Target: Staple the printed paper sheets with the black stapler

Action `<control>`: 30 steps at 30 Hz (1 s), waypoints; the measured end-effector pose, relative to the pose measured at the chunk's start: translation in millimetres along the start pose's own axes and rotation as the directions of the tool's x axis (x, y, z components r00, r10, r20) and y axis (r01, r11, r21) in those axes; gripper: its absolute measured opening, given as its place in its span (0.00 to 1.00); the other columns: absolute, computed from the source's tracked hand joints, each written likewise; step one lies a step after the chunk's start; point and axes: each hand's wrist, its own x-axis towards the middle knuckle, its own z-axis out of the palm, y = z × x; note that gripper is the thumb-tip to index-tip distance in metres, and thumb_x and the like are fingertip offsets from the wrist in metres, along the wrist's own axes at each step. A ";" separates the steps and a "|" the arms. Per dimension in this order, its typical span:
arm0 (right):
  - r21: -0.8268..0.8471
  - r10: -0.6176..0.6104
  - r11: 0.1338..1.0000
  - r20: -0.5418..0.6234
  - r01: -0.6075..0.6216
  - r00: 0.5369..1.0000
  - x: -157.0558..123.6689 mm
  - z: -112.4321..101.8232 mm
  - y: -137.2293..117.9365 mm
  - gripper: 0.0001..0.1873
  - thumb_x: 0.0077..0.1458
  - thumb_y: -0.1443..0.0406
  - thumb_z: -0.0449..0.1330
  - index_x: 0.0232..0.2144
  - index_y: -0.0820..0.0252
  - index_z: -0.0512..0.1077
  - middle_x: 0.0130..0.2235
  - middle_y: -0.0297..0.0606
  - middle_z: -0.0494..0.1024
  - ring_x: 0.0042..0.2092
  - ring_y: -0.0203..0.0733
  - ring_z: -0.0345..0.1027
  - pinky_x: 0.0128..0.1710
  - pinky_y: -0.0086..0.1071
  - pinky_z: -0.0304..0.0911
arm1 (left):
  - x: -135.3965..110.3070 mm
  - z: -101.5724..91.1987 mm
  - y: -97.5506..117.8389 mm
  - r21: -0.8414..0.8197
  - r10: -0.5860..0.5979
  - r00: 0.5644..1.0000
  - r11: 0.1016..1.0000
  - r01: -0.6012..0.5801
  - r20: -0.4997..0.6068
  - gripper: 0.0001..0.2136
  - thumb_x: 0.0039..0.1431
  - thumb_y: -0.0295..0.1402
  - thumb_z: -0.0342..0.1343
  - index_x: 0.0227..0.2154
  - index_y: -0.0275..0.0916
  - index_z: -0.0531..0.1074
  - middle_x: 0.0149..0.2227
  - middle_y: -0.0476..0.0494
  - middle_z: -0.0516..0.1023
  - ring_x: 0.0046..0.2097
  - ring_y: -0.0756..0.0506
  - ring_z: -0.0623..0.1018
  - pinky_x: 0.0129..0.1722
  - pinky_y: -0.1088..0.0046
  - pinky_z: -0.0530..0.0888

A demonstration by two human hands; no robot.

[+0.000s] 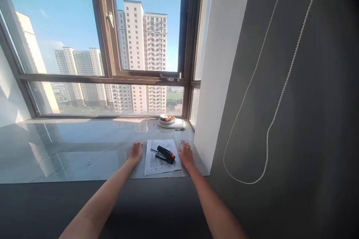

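A tall brown-framed glass window [108, 46] stands at twelve o'clock above a broad, glossy pale-grey sill [98, 134], and a looped white beaded cord [267, 145] hangs at two o'clock from the printed white paper [152, 166] near the sill's front edge. Past the paper at twelve o'clock sits a stack of round, mostly white dishes [167, 121]; the left hand [136, 151] rests at nine o'clock, loosely curled, its contents impossible to tell, and the right hand [186, 154] at three o'clock, half open, with nothing visible in its grasp. Between them, a black stapler with an orange-red patch [165, 154] lies on the paper, its silver strip pointing to ten o'clock.
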 end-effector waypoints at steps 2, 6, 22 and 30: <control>0.198 -0.107 0.974 -0.041 0.113 0.993 -7.7 -5.0 -12.9 0.14 0.69 0.62 0.48 0.48 0.57 0.71 0.48 0.48 0.75 0.51 0.52 0.68 0.50 0.43 0.67 | -18.6 -1.7 -1.6 -0.022 0.042 0.999 0.999 -0.042 -0.027 0.18 0.60 0.17 0.42 0.40 0.36 0.78 0.47 0.33 0.77 0.52 0.38 0.76 0.47 0.68 0.73; 0.403 -0.436 0.838 0.087 0.368 0.896 -21.0 -8.8 -33.5 0.14 0.67 0.55 0.54 0.51 0.51 0.70 0.52 0.40 0.74 0.53 0.48 0.68 0.54 0.41 0.66 | -42.8 0.9 -0.5 -0.054 0.145 0.985 0.987 -0.150 -0.088 0.22 0.57 0.14 0.41 0.41 0.36 0.78 0.51 0.34 0.76 0.53 0.39 0.76 0.46 0.68 0.74; 0.308 -0.394 0.901 0.281 0.306 0.875 -22.1 0.9 -31.1 0.23 0.57 0.62 0.65 0.55 0.54 0.70 0.49 0.43 0.77 0.49 0.49 0.71 0.49 0.38 0.66 | -61.8 -13.0 41.8 -0.470 0.195 0.906 0.802 -0.368 -0.376 0.13 0.69 0.39 0.50 0.45 0.43 0.78 0.44 0.41 0.84 0.43 0.41 0.83 0.41 0.66 0.78; 0.319 -0.409 0.893 0.273 0.319 0.871 -22.9 -3.2 -33.9 0.20 0.57 0.64 0.65 0.51 0.55 0.72 0.47 0.40 0.79 0.48 0.47 0.72 0.48 0.35 0.66 | -58.0 -14.5 56.6 -0.453 0.397 0.879 0.754 -0.476 -0.265 0.13 0.68 0.34 0.52 0.45 0.43 0.82 0.43 0.41 0.82 0.47 0.41 0.78 0.49 0.63 0.76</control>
